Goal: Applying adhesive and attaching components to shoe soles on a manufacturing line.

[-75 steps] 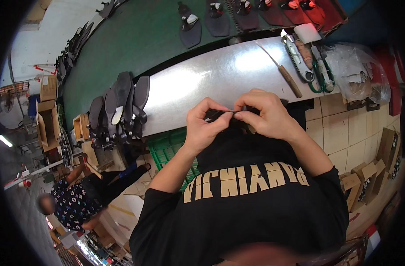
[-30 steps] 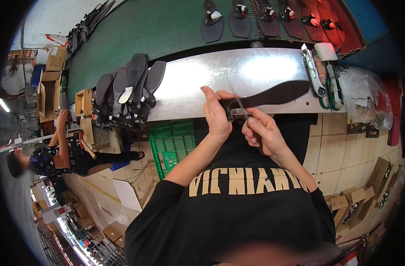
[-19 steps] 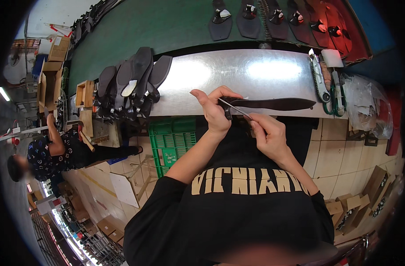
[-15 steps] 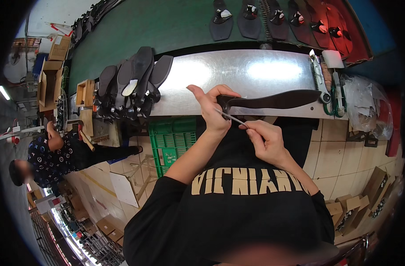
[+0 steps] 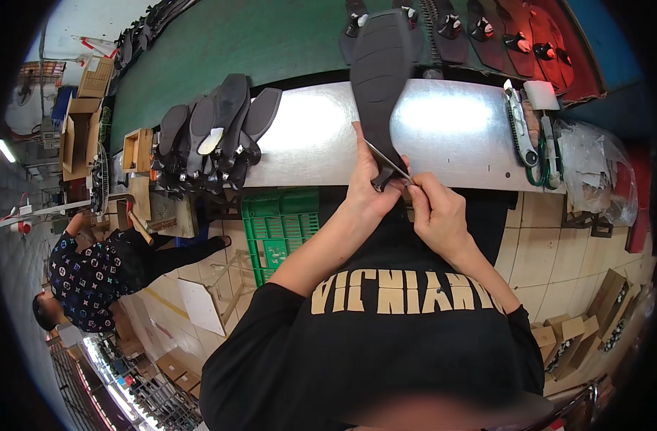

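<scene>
A black shoe sole [image 5: 381,75] with a small heel [image 5: 381,179] stands nearly upright before me, its toe pointing away and its ridged underside showing. My left hand [image 5: 369,192] is closed around its heel end. In my right hand [image 5: 441,214], thumb and fingers pinch a thin, straight grey metal tool [image 5: 387,159]. The tool lies slantwise across the sole just above the heel; whether it is a blade or a file cannot be made out. Part of the heel end is hidden by my fingers.
A pile of black soles [image 5: 213,129] lies left on the metal bench [image 5: 307,115]. At its right are a utility knife [image 5: 519,126] and green-handled scissors [image 5: 540,172]. Beyond runs a green belt [image 5: 271,43] with more soles. A green crate [image 5: 278,230] stands below; a co-worker [image 5: 84,258] is far left.
The sole has swung from lying sideways, toe right, to pointing away with its underside showing. Both hands turned with it, and the tool now crosses near the heel. The co-worker shifted slightly.
</scene>
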`<action>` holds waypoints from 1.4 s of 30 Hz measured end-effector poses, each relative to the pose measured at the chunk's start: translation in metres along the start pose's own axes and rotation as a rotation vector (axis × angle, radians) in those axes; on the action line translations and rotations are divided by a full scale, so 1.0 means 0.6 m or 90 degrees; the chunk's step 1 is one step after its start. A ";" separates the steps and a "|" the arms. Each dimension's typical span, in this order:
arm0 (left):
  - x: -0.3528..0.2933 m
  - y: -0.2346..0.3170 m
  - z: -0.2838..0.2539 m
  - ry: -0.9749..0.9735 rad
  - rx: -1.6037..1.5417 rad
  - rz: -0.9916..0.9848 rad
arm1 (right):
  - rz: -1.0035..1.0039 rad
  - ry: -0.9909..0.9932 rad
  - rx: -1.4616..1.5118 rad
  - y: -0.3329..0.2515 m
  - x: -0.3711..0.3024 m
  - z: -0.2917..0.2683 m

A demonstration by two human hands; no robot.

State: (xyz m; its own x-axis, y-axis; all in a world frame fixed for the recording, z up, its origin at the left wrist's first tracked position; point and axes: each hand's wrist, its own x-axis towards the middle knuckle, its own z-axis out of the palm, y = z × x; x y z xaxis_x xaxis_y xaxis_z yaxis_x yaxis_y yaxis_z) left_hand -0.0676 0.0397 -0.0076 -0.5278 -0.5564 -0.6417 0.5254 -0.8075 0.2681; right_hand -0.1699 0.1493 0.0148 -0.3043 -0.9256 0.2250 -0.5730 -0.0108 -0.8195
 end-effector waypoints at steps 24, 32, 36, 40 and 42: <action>-0.188 0.556 -0.140 0.401 0.821 0.735 | 0.101 0.036 0.094 0.060 0.048 -0.083; -0.067 0.471 0.004 0.226 0.848 0.872 | 0.036 0.131 -0.136 0.120 0.092 -0.128; 0.161 0.386 0.052 0.144 1.067 0.762 | 0.037 0.141 -0.252 0.137 0.090 -0.130; 0.321 0.300 0.097 0.180 1.197 0.702 | 0.082 0.111 -0.335 0.164 0.076 -0.124; 0.349 0.247 0.103 0.268 1.274 0.730 | 0.068 0.138 -0.349 0.146 0.078 -0.126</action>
State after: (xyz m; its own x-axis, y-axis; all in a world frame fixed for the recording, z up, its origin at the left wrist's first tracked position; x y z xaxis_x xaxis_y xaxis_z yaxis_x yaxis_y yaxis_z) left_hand -0.1413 -0.2086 -0.0577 -0.3511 -0.9065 0.2345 -0.7982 0.4207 0.4311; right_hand -0.2916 0.1336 -0.0065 -0.4975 -0.8116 0.3062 -0.8222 0.3287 -0.4647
